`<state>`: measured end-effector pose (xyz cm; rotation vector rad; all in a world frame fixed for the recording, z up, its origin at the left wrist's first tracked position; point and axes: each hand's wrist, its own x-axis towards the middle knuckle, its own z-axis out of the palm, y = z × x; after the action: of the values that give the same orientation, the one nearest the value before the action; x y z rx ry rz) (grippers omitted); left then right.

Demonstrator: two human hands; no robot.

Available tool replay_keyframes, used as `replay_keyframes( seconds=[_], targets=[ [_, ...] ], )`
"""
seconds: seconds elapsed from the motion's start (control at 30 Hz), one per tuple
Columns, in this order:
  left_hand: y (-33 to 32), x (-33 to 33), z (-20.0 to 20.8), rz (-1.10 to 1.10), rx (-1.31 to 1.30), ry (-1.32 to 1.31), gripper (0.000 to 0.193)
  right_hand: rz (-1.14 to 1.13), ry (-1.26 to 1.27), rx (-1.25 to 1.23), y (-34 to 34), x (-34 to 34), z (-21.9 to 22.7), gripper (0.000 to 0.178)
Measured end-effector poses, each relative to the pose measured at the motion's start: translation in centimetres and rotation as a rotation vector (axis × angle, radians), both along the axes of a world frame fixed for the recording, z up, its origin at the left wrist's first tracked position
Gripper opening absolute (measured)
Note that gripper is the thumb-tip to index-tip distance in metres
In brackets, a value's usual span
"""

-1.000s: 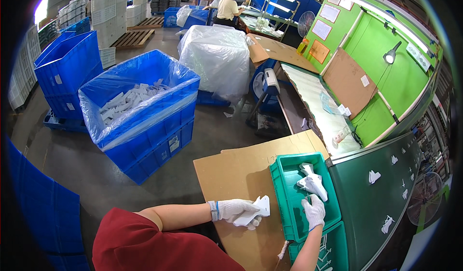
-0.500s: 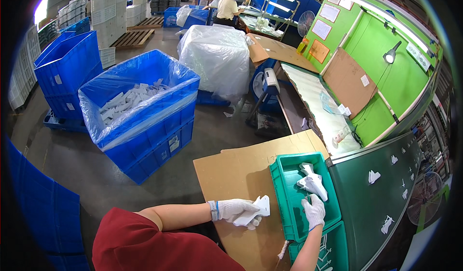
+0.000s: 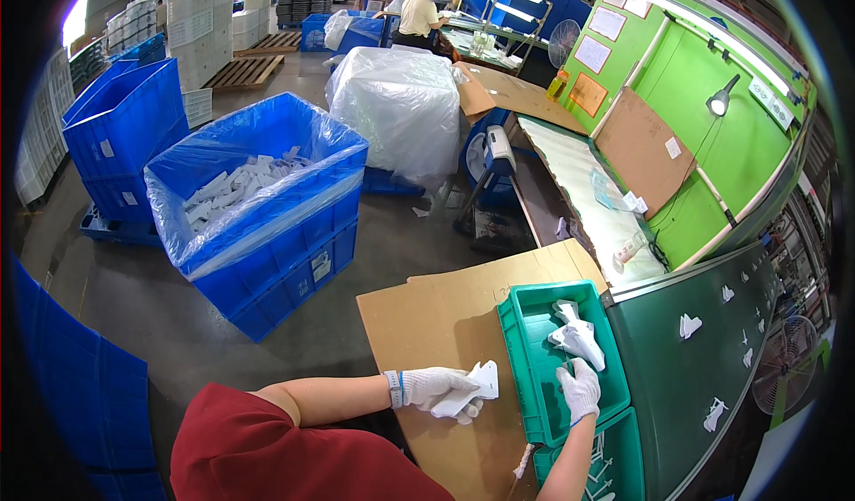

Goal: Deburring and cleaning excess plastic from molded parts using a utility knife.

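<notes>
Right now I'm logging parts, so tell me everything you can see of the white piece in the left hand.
The white piece looks like smooth, stiff plastic, flat and angular, with small dark spots near its broad outer end. That end points right, away from the gloved left hand, which grips and partly hides it over brown cardboard. Whether it touches the cardboard is unclear.

Room over cardboard (image 3: pixel 445 323); green tray wall (image 3: pixel 517 367) at right.

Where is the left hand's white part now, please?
In the head view, the white part is in the lower middle, over the cardboard, left of the farther green tray.
</notes>
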<state>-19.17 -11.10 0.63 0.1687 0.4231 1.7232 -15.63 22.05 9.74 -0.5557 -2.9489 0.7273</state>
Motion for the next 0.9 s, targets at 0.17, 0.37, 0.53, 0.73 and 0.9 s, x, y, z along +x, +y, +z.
replay_keyframes(
  seconds=[0.17,0.37,0.53,0.73,0.9],
  targets=[
    [-0.1,0.0,0.0,0.002,-0.013,0.005,0.034,-0.008,-0.010,-0.016,-0.5,0.0,0.5,0.030],
    [0.1,0.0,-0.3,-0.008,0.001,-0.005,0.033,-0.025,-0.034,-0.006,-0.3,-0.1,0.3,0.030],
    [0.0,0.0,-0.1,0.005,-0.026,0.017,0.034,-0.040,-0.047,-0.016,-0.8,-0.1,0.8,0.031],
    [0.1,-0.1,-0.4,0.010,-0.025,-0.013,0.037,-0.026,-0.033,0.006,-0.5,-0.1,0.5,0.032],
    [0.2,0.0,-0.5,0.011,-0.029,0.005,0.037,-0.023,-0.026,0.015,0.1,0.0,-0.1,0.032]
  ],
)
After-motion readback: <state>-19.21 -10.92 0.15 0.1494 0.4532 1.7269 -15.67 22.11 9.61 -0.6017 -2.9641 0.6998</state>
